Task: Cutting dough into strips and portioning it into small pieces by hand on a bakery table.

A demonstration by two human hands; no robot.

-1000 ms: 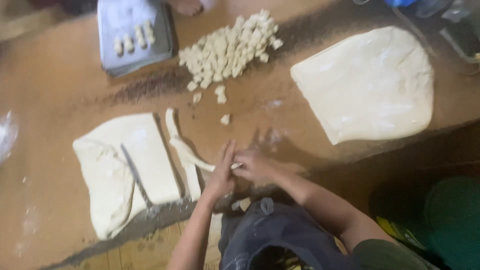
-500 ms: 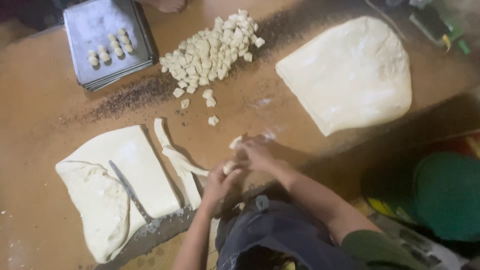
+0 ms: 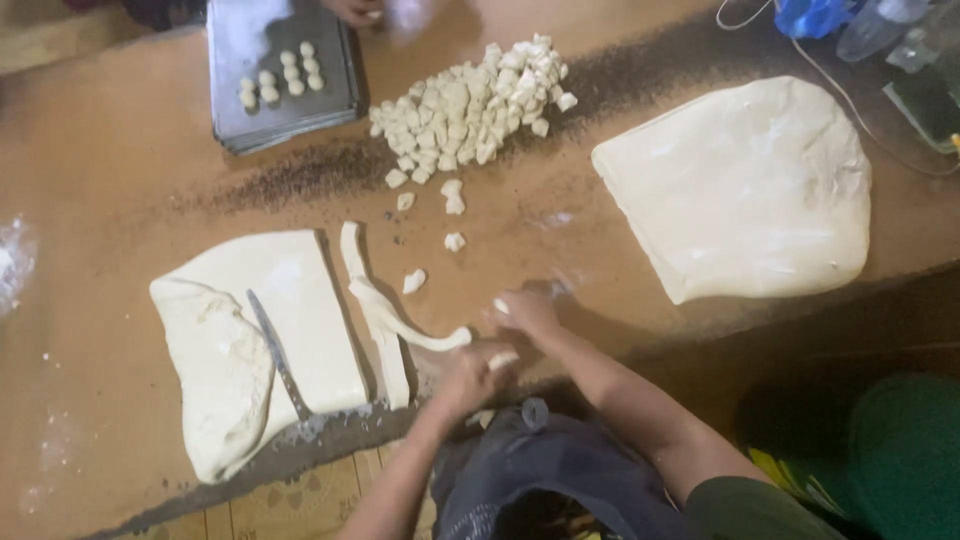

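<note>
My left hand (image 3: 472, 372) grips the near end of a long dough strip (image 3: 385, 310) that runs away across the brown table (image 3: 120, 190). Just to its right, my right hand (image 3: 523, 313) pinches a small dough piece (image 3: 501, 305) between its fingertips. A loose dough bit (image 3: 413, 281) lies beside the strip. Left of the strip lies a flat dough slab (image 3: 250, 340) with a knife (image 3: 279, 356) resting on it.
A heap of cut dough pieces (image 3: 470, 105) lies at the far middle. A grey baking tray (image 3: 280, 75) with several pieces sits far left, another person's hand (image 3: 355, 10) at its edge. A large dough sheet (image 3: 745, 185) covers the right side.
My hands have pulled apart; the right hand has come away from the strip with a small piece, while the left keeps hold of the strip's end.
</note>
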